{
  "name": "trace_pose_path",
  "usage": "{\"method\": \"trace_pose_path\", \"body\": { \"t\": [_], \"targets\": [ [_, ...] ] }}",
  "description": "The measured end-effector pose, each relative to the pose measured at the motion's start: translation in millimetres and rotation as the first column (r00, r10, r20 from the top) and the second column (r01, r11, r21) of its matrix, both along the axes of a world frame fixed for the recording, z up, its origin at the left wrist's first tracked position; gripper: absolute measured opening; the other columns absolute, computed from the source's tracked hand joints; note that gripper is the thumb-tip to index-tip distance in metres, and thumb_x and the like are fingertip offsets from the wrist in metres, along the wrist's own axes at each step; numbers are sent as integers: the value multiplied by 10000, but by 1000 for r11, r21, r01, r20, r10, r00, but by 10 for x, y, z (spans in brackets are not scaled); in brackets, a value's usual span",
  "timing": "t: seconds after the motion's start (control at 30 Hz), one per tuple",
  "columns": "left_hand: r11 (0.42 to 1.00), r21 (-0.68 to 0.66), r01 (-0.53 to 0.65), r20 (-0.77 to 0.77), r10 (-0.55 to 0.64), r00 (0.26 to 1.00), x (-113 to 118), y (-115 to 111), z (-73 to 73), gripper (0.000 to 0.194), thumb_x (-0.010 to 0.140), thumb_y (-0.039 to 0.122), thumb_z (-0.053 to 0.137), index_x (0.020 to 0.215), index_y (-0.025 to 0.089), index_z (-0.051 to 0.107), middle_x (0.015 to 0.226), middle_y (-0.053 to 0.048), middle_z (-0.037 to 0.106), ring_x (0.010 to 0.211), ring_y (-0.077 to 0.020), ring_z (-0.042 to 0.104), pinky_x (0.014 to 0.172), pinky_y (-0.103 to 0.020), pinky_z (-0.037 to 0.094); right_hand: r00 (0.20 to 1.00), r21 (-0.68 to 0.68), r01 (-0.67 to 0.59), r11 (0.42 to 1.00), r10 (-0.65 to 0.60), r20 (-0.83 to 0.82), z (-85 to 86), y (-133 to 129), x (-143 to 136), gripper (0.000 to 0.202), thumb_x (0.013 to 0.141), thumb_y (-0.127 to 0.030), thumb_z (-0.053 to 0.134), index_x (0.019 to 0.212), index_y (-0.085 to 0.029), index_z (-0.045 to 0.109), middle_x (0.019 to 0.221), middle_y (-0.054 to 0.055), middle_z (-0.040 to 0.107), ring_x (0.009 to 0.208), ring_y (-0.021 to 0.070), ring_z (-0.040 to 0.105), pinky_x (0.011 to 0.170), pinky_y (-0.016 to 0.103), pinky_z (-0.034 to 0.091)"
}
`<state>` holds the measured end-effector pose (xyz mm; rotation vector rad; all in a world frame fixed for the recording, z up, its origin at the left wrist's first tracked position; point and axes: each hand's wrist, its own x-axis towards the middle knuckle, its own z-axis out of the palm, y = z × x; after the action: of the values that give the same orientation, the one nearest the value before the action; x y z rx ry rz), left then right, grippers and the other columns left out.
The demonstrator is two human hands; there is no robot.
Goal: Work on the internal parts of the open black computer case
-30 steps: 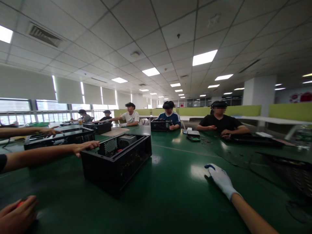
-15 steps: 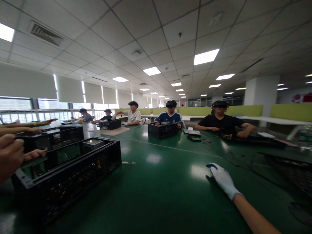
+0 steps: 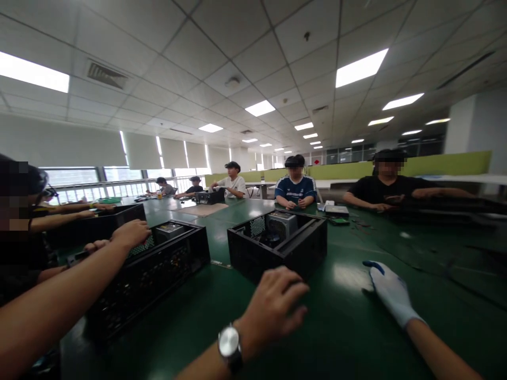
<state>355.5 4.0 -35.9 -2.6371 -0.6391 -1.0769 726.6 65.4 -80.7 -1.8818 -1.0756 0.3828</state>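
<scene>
My left hand (image 3: 273,309), bare with a wristwatch (image 3: 229,345), reaches forward at the bottom centre. Its fingers are loosely spread just in front of an open black computer case (image 3: 277,248) on the green table (image 3: 348,327), holding nothing; whether they touch the case is unclear. A fan and a metal box show inside the case. My right hand (image 3: 390,293) wears a white glove with a blue fingertip. It lies flat on the table to the right of the case, empty.
A neighbour's arm from the left rests a hand (image 3: 130,234) on a second open black case (image 3: 150,269). Several more people sit around the table with cases (image 3: 209,197). Small parts and a device (image 3: 336,210) lie at the far side.
The view has swung left and dipped. A black case now stands straight ahead and my left hand has come up in front of it. My gloved right hand stays flat on the table.
</scene>
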Motion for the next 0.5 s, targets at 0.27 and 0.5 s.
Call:
{"method": "trace_pose_path", "body": {
  "t": [0.27, 0.5],
  "targets": [
    [921, -147, -362, 18, 368, 930, -341, 1044, 522, 400, 1082, 339, 347, 871, 168, 641, 955, -66, 622, 964, -220, 534, 950, -390, 400, 999, -36, -47, 998, 47, -2, 82, -93, -73, 681, 932, -450, 227, 1442, -129, 546, 1307, 181, 601, 1178, 358, 577, 1010, 492, 506],
    [873, -262, -411, 81, 444, 893, 203, 614, 433, 487, 1083, 242, 297, 679, 157, 554, 758, -30, 649, 830, -187, 520, 933, -412, 350, 987, 3, -152, 988, 152, 60, 25, -295, -64, 742, 907, -530, 225, 1421, -116, 565, 1353, 194, 600, 1185, 365, 609, 1006, 503, 524]
  ]
}}
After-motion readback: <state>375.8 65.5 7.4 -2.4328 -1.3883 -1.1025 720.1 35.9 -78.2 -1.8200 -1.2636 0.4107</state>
